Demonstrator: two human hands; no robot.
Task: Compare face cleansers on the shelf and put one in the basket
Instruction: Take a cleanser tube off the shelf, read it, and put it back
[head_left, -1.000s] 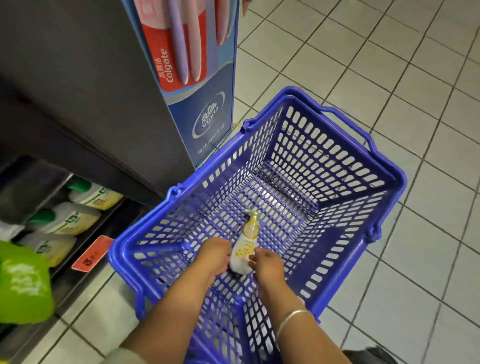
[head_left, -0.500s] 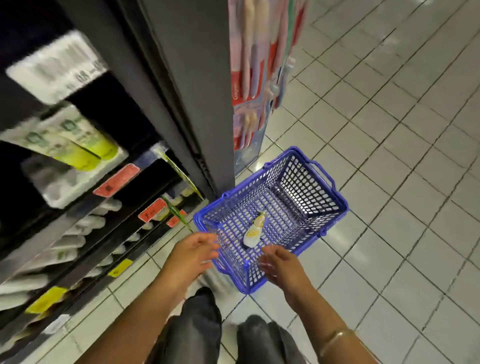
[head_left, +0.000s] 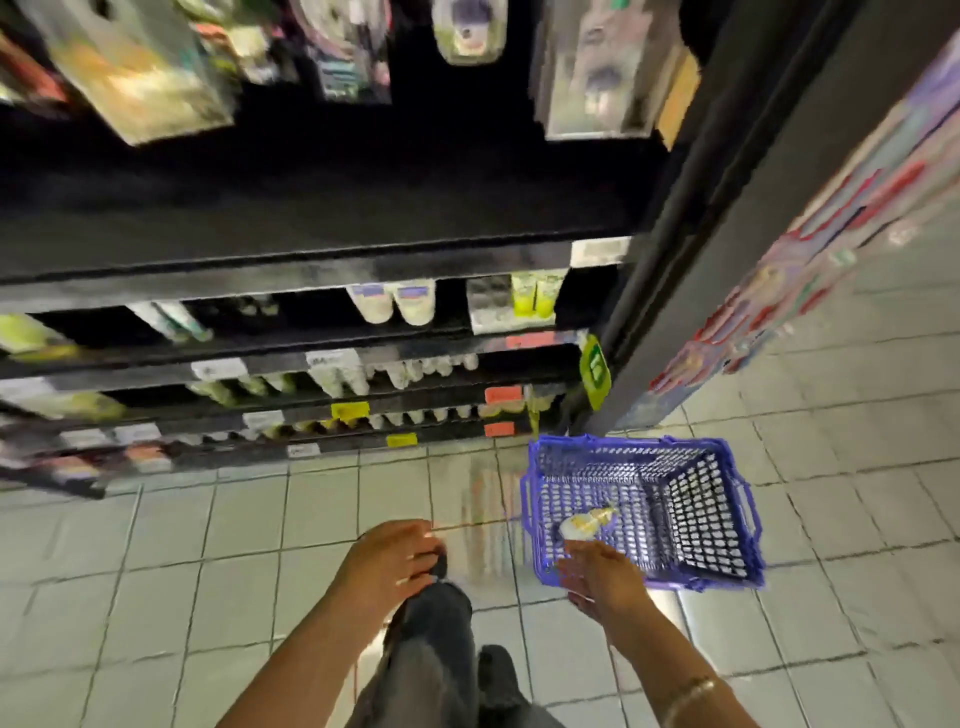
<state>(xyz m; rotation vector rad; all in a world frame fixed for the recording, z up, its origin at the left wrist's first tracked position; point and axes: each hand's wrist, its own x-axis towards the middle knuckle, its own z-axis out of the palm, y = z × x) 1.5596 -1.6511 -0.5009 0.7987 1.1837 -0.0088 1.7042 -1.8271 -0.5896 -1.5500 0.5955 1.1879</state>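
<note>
Dark shelving (head_left: 322, 270), blurred bottles in rows | blue basket (head_left: 727, 577) on tiled floor beside it | left hand (head_left: 389, 558) relaxed, empty | right hand (head_left: 602, 577) relaxed, empty, over basket rim | cleanser bottle (head_left: 584, 524) lying inside basket

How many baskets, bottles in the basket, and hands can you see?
Blue basket: 1
Bottle lying in the basket: 1
Hands: 2, the left hand and the right hand, both holding nothing
Total: 4
</note>
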